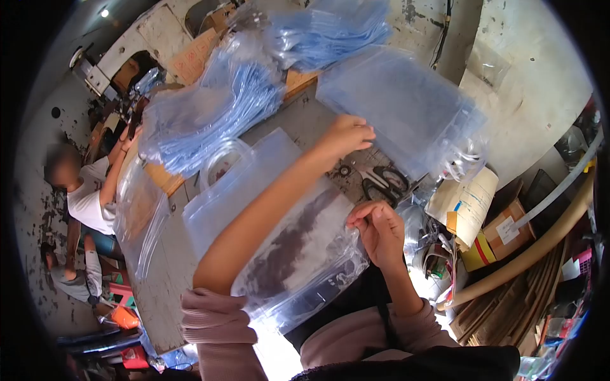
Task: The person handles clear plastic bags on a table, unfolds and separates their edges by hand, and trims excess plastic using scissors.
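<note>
In the head view my left hand [346, 136] reaches across the table beside a stack of clear bluish plastic sheets [394, 101]. Its fingers are curled closed; whether something thin is in them I cannot make out. Closer to my body, my right hand [381, 235] pinches near the corner of a clear plastic bag [305, 247], which lies flat in front of me with a cloudy, reflective surface. Black-handled scissors [384, 184] lie between my hands and the far stack.
Piles of clear plastic pieces [216, 108] and more bundles [327, 32] cover the table's far side. A sewing machine [140, 38] stands at back left, near another person [92, 197]. Rolled paper [467, 200], boxes and a long tube [527, 254] crowd the right.
</note>
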Demonstrator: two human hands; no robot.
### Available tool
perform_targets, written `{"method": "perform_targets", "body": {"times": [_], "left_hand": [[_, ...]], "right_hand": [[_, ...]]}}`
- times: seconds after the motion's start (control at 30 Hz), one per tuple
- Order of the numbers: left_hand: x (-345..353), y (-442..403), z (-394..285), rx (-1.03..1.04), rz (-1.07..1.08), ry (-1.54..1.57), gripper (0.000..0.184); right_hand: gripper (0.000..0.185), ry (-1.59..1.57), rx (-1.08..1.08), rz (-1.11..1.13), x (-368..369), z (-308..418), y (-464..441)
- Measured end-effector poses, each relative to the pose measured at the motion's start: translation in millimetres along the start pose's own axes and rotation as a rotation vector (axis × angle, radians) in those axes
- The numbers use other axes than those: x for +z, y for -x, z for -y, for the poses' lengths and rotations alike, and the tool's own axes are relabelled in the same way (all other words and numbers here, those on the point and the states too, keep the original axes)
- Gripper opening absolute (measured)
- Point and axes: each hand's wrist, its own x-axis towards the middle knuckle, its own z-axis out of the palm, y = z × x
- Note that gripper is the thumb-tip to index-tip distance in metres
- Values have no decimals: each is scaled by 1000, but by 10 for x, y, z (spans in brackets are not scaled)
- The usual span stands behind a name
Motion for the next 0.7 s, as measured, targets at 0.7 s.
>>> {"method": "perform_targets", "body": {"times": [0.7], "left_hand": [[-344,1593,816,591,-57,-1098,48]], "right_hand": [[31,1386,203,-108,409,620,77]]}}
